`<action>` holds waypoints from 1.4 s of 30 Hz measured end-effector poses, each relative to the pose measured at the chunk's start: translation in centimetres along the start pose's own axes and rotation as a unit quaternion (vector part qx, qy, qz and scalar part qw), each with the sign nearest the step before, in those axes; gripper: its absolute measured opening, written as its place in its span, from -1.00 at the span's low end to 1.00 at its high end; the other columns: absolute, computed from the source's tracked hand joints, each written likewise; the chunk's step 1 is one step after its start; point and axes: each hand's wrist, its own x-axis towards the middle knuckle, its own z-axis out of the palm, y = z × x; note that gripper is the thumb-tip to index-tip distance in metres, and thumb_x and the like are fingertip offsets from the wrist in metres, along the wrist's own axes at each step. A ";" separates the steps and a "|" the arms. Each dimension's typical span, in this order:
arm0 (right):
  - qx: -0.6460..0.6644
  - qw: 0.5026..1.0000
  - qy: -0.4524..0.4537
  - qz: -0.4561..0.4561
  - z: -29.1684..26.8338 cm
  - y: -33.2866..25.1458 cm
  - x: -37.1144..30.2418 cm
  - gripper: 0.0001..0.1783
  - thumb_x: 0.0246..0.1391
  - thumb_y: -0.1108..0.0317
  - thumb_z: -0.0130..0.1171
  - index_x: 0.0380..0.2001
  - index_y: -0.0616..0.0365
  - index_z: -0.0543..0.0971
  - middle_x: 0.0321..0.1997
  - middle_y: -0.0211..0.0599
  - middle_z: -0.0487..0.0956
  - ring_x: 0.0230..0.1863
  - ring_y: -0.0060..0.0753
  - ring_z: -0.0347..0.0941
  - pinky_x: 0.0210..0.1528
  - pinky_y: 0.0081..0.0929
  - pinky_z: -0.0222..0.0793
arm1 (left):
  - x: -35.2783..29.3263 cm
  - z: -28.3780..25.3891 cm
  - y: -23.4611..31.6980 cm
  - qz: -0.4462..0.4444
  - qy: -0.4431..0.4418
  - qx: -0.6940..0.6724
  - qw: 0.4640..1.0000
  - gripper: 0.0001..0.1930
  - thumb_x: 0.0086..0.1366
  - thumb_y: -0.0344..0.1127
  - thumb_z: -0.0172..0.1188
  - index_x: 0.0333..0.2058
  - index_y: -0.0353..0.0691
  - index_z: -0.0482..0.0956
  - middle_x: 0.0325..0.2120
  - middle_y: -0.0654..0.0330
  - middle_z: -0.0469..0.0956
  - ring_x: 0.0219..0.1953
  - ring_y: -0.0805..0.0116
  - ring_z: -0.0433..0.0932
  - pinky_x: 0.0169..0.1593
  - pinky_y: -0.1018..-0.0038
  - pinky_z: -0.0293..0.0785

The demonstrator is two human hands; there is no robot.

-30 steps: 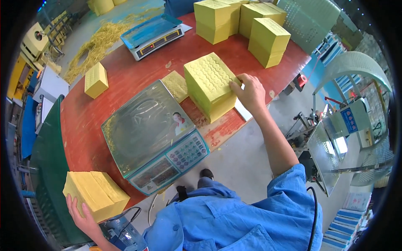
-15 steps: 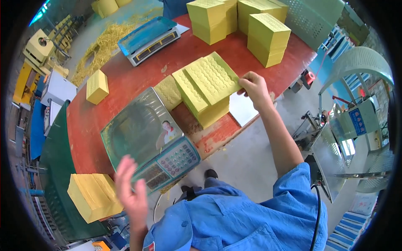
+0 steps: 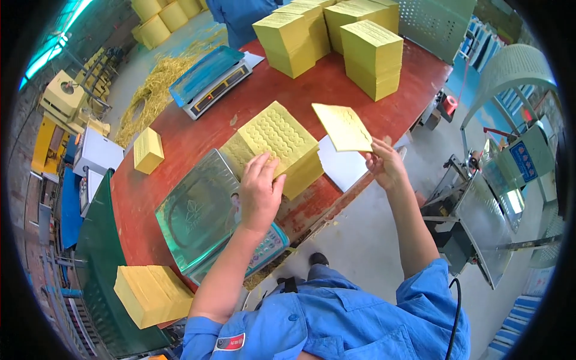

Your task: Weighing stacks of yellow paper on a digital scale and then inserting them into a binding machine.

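Observation:
Between the fingers and thumb of my right hand (image 3: 387,164) is a thin sheaf of yellow paper (image 3: 343,128), punched with a curved pattern. It is raised and tilted above the table's near right edge. My left hand (image 3: 261,195) rests its fingertips on the near left edge of a tall yellow paper stack (image 3: 281,133), fingers stretched and thumb apart. Rows of round coin-like marks cover the stack's top. A lower yellow pile (image 3: 237,151) touches its left side. My left forearm partly hides the counting scale (image 3: 195,207) with its clear-covered pan.
On the red table (image 3: 207,135) stand a blue-panned scale (image 3: 210,78), a small yellow block (image 3: 148,150) and several tall paper stacks (image 3: 373,57) at the back. White sheets (image 3: 342,165) lie at the near edge. Another yellow stack (image 3: 150,294) sits near left. Metal machinery (image 3: 486,210) is at right.
My right hand has lifted the thin sheaf off the tall stack, toward the right. My left hand has come from above the scale onto the stack's edge. The view has shifted slightly.

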 end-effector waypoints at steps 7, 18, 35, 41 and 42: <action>-0.090 0.994 0.054 -0.027 -3.5 1.3 -1.2 -0.77 0.21 0.45 0.05 -0.07 0.25 0.49 -0.37 -0.30 0.59 -0.51 -0.50 0.53 -0.46 -0.58 0.47 | -0.6 0.9 -0.9 -0.009 0.027 -0.034 0.999 -0.70 0.13 -0.47 0.30 -0.11 -0.30 0.62 0.03 0.01 0.55 0.09 0.06 0.51 0.18 0.25 0.41; -0.471 0.825 0.067 -0.303 1.7 -0.5 -3.9 -0.81 0.15 0.47 0.12 -0.17 0.24 0.61 -0.50 -0.37 0.59 -0.55 -0.63 0.46 -0.47 -0.57 0.40 | -0.6 0.3 -0.4 0.005 0.011 -0.023 1.000 -0.75 0.20 -0.44 0.25 -0.12 -0.33 0.62 0.01 -0.02 0.55 0.08 0.04 0.51 0.17 0.25 0.41; -0.544 0.801 -0.095 -0.230 14.9 2.2 0.2 -0.69 -0.01 0.32 0.28 -0.17 0.20 0.63 -0.44 -0.14 0.64 -0.44 -0.30 0.58 -0.34 -0.37 0.48 | 1.4 1.9 -2.9 -0.291 0.116 -0.435 0.844 -0.65 0.30 -0.40 0.24 0.03 -0.36 0.48 -0.25 0.27 0.50 -0.22 0.56 0.45 -0.10 0.58 0.42; -0.611 0.725 -0.090 -0.306 12.7 0.3 2.1 -0.64 0.00 0.17 0.29 -0.19 0.19 0.63 -0.38 -0.05 0.65 -0.31 -0.06 0.61 -0.25 -0.23 0.49 | 2.1 3.2 -2.6 -0.337 0.128 -0.391 0.847 -0.55 0.26 -0.48 0.22 0.12 -0.38 0.40 -0.34 0.33 0.43 -0.35 0.63 0.40 -0.30 0.68 0.36; -0.605 0.728 -0.102 -0.307 12.2 0.3 2.9 -0.64 0.00 0.17 0.29 -0.19 0.19 0.63 -0.38 -0.05 0.65 -0.31 -0.06 0.61 -0.25 -0.23 0.49 | 2.1 3.0 -2.1 -0.340 0.137 -0.381 0.849 -0.55 0.26 -0.48 0.22 0.12 -0.38 0.40 -0.34 0.33 0.43 -0.35 0.63 0.40 -0.30 0.68 0.36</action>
